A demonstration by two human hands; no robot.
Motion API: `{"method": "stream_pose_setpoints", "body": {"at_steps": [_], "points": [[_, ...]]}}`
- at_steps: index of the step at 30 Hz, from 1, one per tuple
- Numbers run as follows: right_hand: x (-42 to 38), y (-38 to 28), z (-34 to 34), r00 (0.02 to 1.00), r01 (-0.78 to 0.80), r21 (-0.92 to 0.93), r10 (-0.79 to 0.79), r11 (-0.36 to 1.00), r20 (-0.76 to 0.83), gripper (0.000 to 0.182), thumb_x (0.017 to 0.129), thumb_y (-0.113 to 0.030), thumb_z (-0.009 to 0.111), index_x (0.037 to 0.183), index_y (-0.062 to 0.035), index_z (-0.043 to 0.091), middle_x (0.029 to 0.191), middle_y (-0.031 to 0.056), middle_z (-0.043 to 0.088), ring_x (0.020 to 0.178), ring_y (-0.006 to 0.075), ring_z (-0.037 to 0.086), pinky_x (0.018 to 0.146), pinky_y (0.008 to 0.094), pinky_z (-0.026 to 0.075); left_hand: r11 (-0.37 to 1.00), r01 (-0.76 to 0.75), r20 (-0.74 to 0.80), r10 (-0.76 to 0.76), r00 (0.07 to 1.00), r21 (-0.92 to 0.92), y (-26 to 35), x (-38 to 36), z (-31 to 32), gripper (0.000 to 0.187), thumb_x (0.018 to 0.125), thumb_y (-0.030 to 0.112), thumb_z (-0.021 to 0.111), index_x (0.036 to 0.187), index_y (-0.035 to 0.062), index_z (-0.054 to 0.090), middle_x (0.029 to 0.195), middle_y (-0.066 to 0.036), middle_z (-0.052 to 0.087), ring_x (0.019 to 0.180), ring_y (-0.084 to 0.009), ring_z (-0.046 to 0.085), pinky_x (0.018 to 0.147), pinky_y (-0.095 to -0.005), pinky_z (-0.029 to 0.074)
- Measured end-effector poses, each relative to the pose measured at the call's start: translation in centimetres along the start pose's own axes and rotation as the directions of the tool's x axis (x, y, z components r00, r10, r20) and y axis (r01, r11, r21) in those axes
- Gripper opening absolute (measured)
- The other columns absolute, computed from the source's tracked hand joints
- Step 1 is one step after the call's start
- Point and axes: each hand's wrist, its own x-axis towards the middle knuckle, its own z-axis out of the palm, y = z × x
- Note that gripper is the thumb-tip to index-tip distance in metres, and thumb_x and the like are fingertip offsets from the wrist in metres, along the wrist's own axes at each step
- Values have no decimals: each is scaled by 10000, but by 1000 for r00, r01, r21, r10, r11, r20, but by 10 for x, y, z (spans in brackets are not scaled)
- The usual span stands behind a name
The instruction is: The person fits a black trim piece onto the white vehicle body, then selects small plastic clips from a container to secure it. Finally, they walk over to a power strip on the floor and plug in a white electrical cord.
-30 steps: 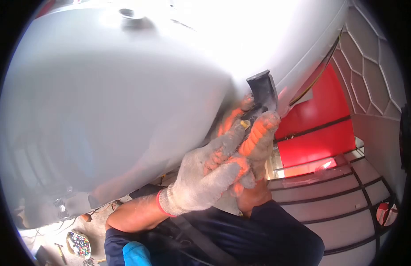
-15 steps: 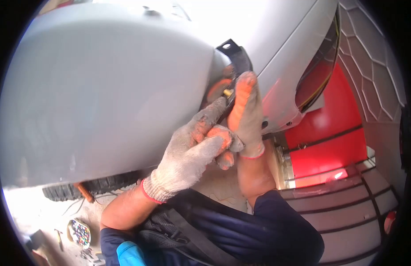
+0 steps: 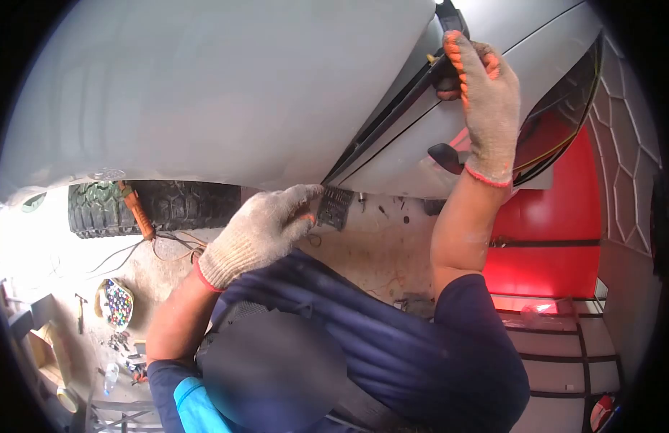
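In the head view, a gloved right hand (image 3: pixel 491 108) pinches a black strip (image 3: pixel 392 112) near its upper end, fingers curled about it beside a small yellow clip (image 3: pixel 431 59). The strip runs at a slant along the gap between a broad grey panel (image 3: pixel 204 94) and a second, smaller grey section (image 3: pixel 406 151), which carries a dark oval fitting (image 3: pixel 445 156).

The left hand (image 3: pixel 255 234), in a matching pale glove with a red cuff, has its fingers extended at the strip's lower end; whether they touch or grip it, the view is too poor to tell.

Beneath the broad panel sits a chunky black tyre (image 3: pixel 190 206), with an orange handle (image 3: pixel 137 214) slanting across its tread and cables (image 3: pixel 157 249) trailing on the floor nearby. A dark tool case (image 3: pixel 335 207) lies just beyond the left fingertips. On the floor at lower left, a tub of multicoloured bits (image 3: pixel 119 303) stands near a hammer (image 3: pixel 80 314). A red panel (image 3: pixel 551 231) fills the background beyond the right forearm.
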Motion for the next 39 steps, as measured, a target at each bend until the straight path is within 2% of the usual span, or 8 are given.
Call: {"method": "stream_pose_setpoints", "body": {"at_steps": [9, 11, 12, 19, 27, 30, 37, 39], "points": [[-4, -3, 7, 999, 39, -80, -40, 996, -15, 386, 878, -404, 792, 900, -24, 727, 766, -11, 649, 627, 43, 555, 575, 231, 500, 991, 17, -34, -13, 999, 130, -21, 12, 18, 479, 950, 112, 662, 1408, 16, 559, 1027, -208, 726, 957, -360, 725, 856, -411, 564], [8, 6, 2, 940, 342, -263, -330, 902, 88, 414, 867, -417, 796, 849, -12, 710, 698, -4, 652, 590, 60, 548, 535, 254, 481, 970, -120, -159, 155, 975, 212, -23, 19, 24, 504, 940, 107, 673, 1420, 25, 543, 1008, -206, 722, 937, -371, 720, 842, -425, 566], [2, -2, 3, 995, 79, -202, -88, 976, -37, 464, 834, -461, 805, 806, -11, 695, 610, 23, 618, 555, 94, 548, 532, 288, 480, 943, -171, -184, 229, 956, 287, -27, 23, 27, 490, 938, 110, 675, 1404, 22, 552, 992, -212, 716, 931, -378, 715, 841, -442, 567], [-1, 1, 3, 997, 62, -56, -64, 997, -38, 498, 816, -508, 806, 736, -37, 660, 563, 26, 610, 524, 110, 581, 536, 297, 496, 882, -219, -178, 316, 932, 417, 9, 30, 10, 468, 906, 119, 714, 1352, 36, 600, 951, -151, 709, 870, -350, 706, 778, -431, 562], [-7, 8, 10, 981, 120, -209, -148, 970, -124, 462, 830, -477, 792, 741, -49, 641, 574, 42, 607, 543, 177, 608, 576, 329, 509, 141, -208, -44, 909, 415, 968, 176, 126, -101, 273, 905, 161, 702, 1169, 97, 727, 977, -122, 724, 887, -332, 693, 809, -450, 536], [-5, 6, 11, 974, 160, -231, -191, 960, -118, 409, 819, -410, 821, 774, -33, 667, 601, 28, 620, 561, 117, 581, 568, 287, 475, 291, -153, -45, 576, 816, 944, 194, 166, -113, 237, 910, 198, 685, 1087, 56, 754, 983, -148, 748, 916, -333, 714, 838, -441, 555], [-14, 5, 23, 969, 158, -247, -199, 956, -150, 362, 821, -360, 836, 827, -26, 695, 603, 33, 616, 554, 116, 575, 570, 292, 469, 205, -216, 78, 527, 846, 955, 204, 194, -125, 271, 848, 176, 710, 1080, 47, 764, 933, -177, 761, 865, -327, 739, 844, -428, 584], [-14, 5, 22, 978, 145, -227, -175, 963, -117, 336, 827, -330, 838, 875, -20, 714, 620, 29, 625, 565, 104, 573, 570, 283, 465, 437, -271, 177, 244, 953, 858, 235, 185, -134, 307, 810, 158, 612, 1034, 78, 806, 994, -209, 764, 944, -311, 746, 896, -411, 563]]}}
